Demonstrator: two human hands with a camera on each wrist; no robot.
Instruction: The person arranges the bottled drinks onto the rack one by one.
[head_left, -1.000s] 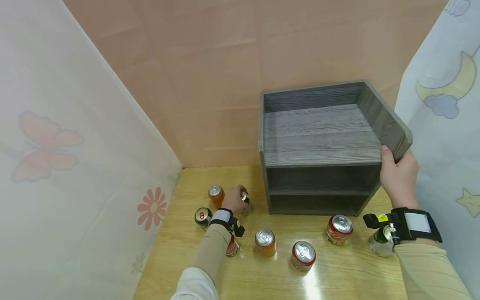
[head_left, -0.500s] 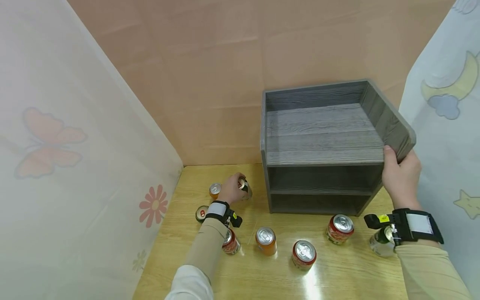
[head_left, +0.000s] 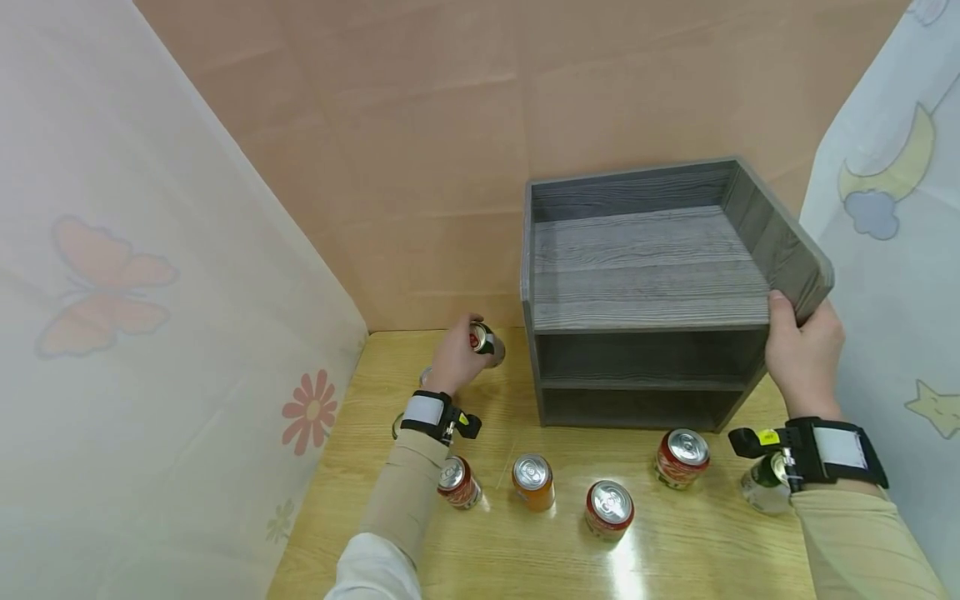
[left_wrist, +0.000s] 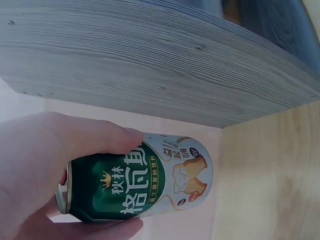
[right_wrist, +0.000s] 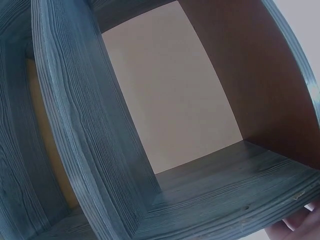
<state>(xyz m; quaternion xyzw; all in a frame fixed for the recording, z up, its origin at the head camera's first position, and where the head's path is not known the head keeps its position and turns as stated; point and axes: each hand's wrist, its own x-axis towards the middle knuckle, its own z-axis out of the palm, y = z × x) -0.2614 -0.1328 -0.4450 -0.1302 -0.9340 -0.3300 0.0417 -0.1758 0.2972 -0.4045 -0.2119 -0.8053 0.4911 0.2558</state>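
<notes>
My left hand [head_left: 457, 357] grips a green and white drink can [left_wrist: 145, 177] with Chinese lettering, thumb on one side and fingers on the other. In the head view the can leans, left of the grey wooden shelf unit [head_left: 645, 267]. Close by in the left wrist view is the shelf's side panel [left_wrist: 150, 65]. At the unit's right side my right hand [head_left: 806, 354] grips the front edge of the side panel, thumb on the inner face. The right wrist view looks into the shelf's compartments [right_wrist: 145, 215], with only some fingertips [right_wrist: 300, 222] showing.
Along the front of the wooden table [head_left: 555, 567] stand a red can [head_left: 461, 485], an orange can [head_left: 533, 485] and two more red cans [head_left: 609, 512]. A green and white can [head_left: 765, 485] is partly behind the right wrist strap. Two cans behind the left hand are mostly hidden.
My left hand has lifted the green and white can and carried it toward the back wall, tilting it. The right hand keeps its grip on the shelf unit.
</notes>
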